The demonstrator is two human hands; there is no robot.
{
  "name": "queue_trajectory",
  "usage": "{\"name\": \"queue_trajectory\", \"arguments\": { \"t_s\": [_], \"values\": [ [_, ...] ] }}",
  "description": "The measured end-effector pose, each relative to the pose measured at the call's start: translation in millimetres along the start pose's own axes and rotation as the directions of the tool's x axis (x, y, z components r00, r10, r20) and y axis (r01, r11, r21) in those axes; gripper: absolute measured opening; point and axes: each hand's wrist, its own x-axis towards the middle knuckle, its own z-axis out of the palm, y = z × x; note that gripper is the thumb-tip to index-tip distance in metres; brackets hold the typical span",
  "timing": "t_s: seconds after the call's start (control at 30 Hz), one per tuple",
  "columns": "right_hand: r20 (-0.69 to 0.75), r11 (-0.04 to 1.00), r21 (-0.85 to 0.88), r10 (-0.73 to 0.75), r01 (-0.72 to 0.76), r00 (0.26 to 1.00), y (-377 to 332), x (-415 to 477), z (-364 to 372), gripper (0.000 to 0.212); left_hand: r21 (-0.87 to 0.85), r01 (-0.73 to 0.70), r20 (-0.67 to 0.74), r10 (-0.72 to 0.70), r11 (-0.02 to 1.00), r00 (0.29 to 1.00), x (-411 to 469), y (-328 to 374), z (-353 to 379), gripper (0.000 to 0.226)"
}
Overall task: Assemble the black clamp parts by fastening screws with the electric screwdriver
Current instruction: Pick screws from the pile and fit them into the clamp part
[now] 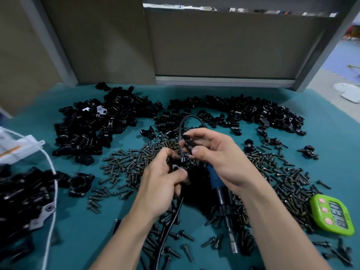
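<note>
A black clamp part (176, 168) is gripped by the curled fingers of the left hand (161, 178) above the middle of the tabletop (83, 240). A ridged black piece (188, 143) is pinched by the right hand (214, 154). The electric screwdriver (221, 189), blue and black with a metal tip, is laid under the right palm. Dull screws (126, 164) are scattered around the middle; glossy clamp heaps (87, 129) are kept along the far edge. Bare teal cloth is left at the near left corner; a green timer (331, 213) is placed by the right edge.
</note>
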Motion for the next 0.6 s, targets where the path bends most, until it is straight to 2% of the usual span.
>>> {"name": "queue_trajectory", "arguments": {
  "t_s": [0.13,0.2,0.33,0.5,0.6],
  "values": [
    [0.101,1.000,0.017,0.022,-0.024,0.995,-2,1,1,0.038,-0.032,-0.024,0.099,0.027,0.999,0.995,2,-3,-7,0.016],
    [0.134,0.998,0.038,0.043,-0.049,0.990,-2,2,-1,0.037,-0.109,-0.025,0.118,0.038,0.994,0.992,4,-5,-11,0.012],
    [0.193,0.997,0.033,0.056,-0.063,0.980,0,3,-5,0.033,-0.222,-0.013,0.071,0.029,0.975,0.997,5,-4,-15,0.018],
    [0.182,0.997,0.065,0.036,-0.048,0.983,2,5,-8,0.031,-0.174,0.000,0.031,0.006,0.985,1.000,5,-2,-8,0.008],
    [0.164,0.999,-0.035,-0.017,0.023,0.986,1,5,-7,0.036,-0.159,-0.035,-0.036,0.030,0.987,0.999,4,-2,-6,0.017]
  ]
}}
